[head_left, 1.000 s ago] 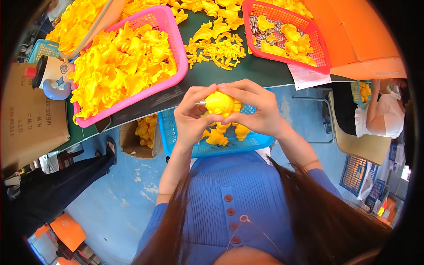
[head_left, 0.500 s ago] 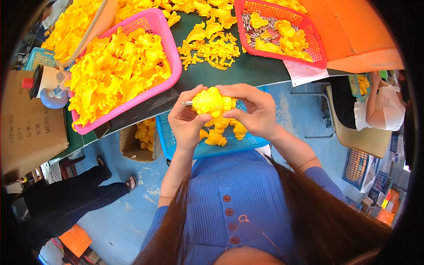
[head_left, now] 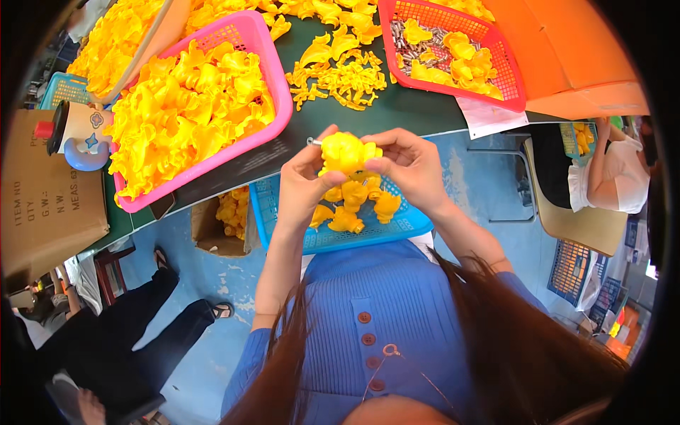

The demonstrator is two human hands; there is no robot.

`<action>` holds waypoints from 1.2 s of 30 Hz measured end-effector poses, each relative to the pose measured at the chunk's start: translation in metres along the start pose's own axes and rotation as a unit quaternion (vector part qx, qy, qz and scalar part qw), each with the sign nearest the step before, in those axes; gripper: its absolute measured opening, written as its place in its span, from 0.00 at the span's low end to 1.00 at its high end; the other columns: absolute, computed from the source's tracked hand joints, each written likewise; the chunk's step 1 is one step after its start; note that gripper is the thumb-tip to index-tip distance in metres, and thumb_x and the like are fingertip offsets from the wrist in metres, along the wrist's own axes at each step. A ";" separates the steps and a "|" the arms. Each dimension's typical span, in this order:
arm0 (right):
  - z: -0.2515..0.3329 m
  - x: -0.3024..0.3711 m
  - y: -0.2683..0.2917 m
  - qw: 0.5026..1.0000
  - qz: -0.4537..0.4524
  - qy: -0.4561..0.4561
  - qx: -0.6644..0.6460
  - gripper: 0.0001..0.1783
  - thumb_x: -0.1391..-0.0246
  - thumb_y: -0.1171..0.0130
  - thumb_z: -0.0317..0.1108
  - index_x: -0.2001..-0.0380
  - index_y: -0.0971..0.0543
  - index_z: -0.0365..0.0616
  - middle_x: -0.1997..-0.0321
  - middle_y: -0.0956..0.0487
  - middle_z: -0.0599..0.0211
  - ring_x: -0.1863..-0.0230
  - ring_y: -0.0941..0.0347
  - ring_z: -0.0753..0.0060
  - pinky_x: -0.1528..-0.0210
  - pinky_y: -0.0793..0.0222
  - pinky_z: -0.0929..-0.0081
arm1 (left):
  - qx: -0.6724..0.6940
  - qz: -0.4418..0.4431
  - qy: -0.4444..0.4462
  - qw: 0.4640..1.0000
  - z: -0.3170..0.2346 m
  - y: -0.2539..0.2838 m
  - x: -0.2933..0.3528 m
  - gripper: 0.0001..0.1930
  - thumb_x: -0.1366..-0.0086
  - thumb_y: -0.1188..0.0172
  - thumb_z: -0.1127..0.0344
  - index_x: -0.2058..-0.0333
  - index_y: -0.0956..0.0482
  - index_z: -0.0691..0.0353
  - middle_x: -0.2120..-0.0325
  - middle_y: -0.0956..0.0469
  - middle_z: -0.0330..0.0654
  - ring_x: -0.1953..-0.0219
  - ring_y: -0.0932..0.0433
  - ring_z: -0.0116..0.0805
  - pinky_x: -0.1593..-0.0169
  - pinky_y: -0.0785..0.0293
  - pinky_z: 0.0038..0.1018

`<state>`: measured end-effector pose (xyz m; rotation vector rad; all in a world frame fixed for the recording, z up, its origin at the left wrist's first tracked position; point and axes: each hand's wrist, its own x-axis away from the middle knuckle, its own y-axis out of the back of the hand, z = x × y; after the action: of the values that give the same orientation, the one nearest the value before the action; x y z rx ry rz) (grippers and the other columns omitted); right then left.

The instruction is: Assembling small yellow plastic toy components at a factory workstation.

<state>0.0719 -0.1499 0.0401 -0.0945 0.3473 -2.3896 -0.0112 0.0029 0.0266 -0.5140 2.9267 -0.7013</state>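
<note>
Both of my hands hold a yellow moulded plastic figure (head_left: 347, 151) above a blue basket (head_left: 319, 245). My left hand (head_left: 301, 188) pinches its left side, fingers behind and thumb below. A thin silvery metal pin (head_left: 314, 142) sticks out of the figure on that side. With thumb and fingers my right hand (head_left: 416, 173) grips the figure's right end. Directly below, several similar yellow figures (head_left: 347, 221) lie in the blue basket. Part of the held figure is hidden by my fingers.
On the green table (head_left: 312, 131) stand a pink basket (head_left: 282, 113) heaped with yellow parts and a red basket (head_left: 453, 97) with metal pieces and yellow parts. Thin yellow scraps (head_left: 350, 81) lie between them. A carton (head_left: 49, 191) and cup (head_left: 88, 134) are left; people are on both sides.
The yellow figure has tilted, so its pin points more upward, and my left hand has shifted slightly right. At left, the bystander's legs and feet have moved.
</note>
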 end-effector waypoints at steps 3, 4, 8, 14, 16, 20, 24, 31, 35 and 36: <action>0.008 0.004 0.002 0.997 0.019 -0.012 0.080 0.16 0.53 0.40 0.22 0.60 0.27 0.31 0.56 0.25 0.58 0.55 0.27 0.69 0.50 0.31 0.73 | -0.059 0.022 0.018 0.998 0.005 0.009 0.007 0.23 0.48 0.33 0.64 0.58 0.26 0.75 0.64 0.23 0.42 0.62 0.27 0.23 0.56 0.30 0.20; 0.015 0.001 0.006 0.990 0.036 -0.034 0.134 0.16 0.55 0.37 0.26 0.61 0.25 0.31 0.61 0.23 0.60 0.57 0.26 0.72 0.53 0.29 0.74 | -0.058 0.022 0.026 0.998 0.006 0.009 0.010 0.22 0.48 0.33 0.64 0.59 0.25 0.75 0.66 0.23 0.41 0.62 0.28 0.22 0.57 0.30 0.20; 0.052 -0.037 0.018 0.898 0.164 -0.038 0.407 0.17 0.59 0.32 0.34 0.66 0.21 0.35 0.71 0.20 0.62 0.66 0.24 0.80 0.64 0.28 0.79 | -0.192 0.095 0.139 0.967 0.023 0.026 0.025 0.22 0.52 0.31 0.68 0.58 0.24 0.71 0.65 0.21 0.41 0.63 0.25 0.23 0.59 0.28 0.20; 0.065 -0.203 0.014 0.781 0.031 0.164 0.601 0.14 0.51 0.41 0.40 0.75 0.21 0.39 0.80 0.23 0.61 0.76 0.26 0.73 0.72 0.32 0.74 | -0.581 0.173 0.045 0.794 0.020 0.022 0.034 0.29 0.59 0.29 0.57 0.55 0.23 0.59 0.60 0.23 0.46 0.59 0.23 0.43 0.56 0.28 0.29; 0.046 -0.275 0.028 0.690 -0.070 0.235 0.681 0.12 0.50 0.43 0.37 0.73 0.23 0.38 0.82 0.26 0.65 0.79 0.28 0.75 0.76 0.33 0.75 | -0.586 0.121 0.019 0.801 0.007 0.015 0.035 0.30 0.58 0.30 0.57 0.53 0.25 0.59 0.61 0.22 0.46 0.58 0.23 0.41 0.55 0.28 0.30; -0.002 -0.387 0.068 0.732 -0.135 0.161 0.648 0.13 0.53 0.50 0.35 0.74 0.23 0.35 0.75 0.23 0.47 0.74 0.26 0.50 0.71 0.31 0.60 | -0.560 0.078 -0.042 0.824 -0.004 0.025 0.036 0.28 0.55 0.31 0.59 0.53 0.25 0.59 0.60 0.22 0.47 0.58 0.23 0.42 0.55 0.28 0.29; 0.003 -0.390 0.041 0.779 -0.241 0.194 0.545 0.13 0.56 0.47 0.34 0.72 0.23 0.34 0.75 0.23 0.45 0.73 0.25 0.50 0.69 0.30 0.61 | -0.520 0.059 -0.057 0.850 -0.010 0.041 0.037 0.25 0.52 0.33 0.64 0.52 0.25 0.60 0.59 0.23 0.48 0.58 0.23 0.41 0.55 0.28 0.28; 0.094 -0.273 0.034 0.971 -0.073 0.064 0.217 0.10 0.55 0.47 0.33 0.76 0.23 0.35 0.76 0.22 0.54 0.76 0.24 0.58 0.72 0.30 0.64 | -0.099 0.039 0.040 0.994 -0.010 0.028 0.035 0.21 0.41 0.42 0.68 0.48 0.30 0.63 0.55 0.25 0.47 0.56 0.25 0.33 0.56 0.26 0.25; 0.074 -0.113 0.000 0.996 0.066 0.014 0.054 0.07 0.49 0.45 0.28 0.66 0.28 0.39 0.78 0.26 0.66 0.79 0.28 0.78 0.78 0.30 0.81 | 0.047 0.031 -0.091 0.994 -0.010 0.012 0.020 0.39 0.43 0.40 0.66 0.38 0.53 0.63 0.40 0.45 0.50 0.41 0.39 0.41 0.45 0.32 0.38; 0.062 -0.084 -0.004 0.997 0.064 -0.028 0.032 0.06 0.48 0.45 0.28 0.67 0.28 0.38 0.78 0.25 0.65 0.79 0.27 0.77 0.78 0.29 0.81 | 0.055 0.005 -0.129 0.990 -0.005 0.004 0.014 0.41 0.44 0.39 0.66 0.37 0.55 0.62 0.39 0.48 0.51 0.40 0.41 0.41 0.43 0.35 0.39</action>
<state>0.1420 -0.1052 0.1031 -0.1062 0.2441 -2.2651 -0.0265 0.0035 0.0292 -0.5349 2.6336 -0.7293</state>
